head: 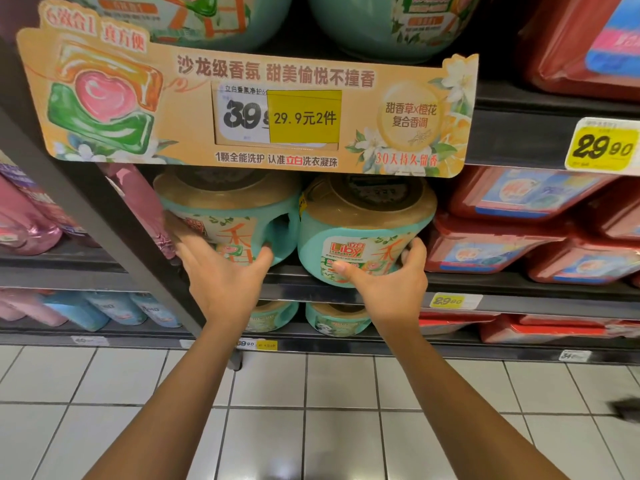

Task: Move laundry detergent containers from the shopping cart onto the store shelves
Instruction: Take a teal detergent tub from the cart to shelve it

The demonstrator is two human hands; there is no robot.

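L hand (221, 282), R hand (389, 289) on tubs (360, 230)

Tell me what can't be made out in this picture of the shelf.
Head view:
- White price tag: digits after 39 covered by the yellow sticker.
- Left tub: label partly behind the left hand.
- Lower shelf tag: print blurred.
- Upper tubs: tops cut by the top edge.
- Shopping cart: out of frame.
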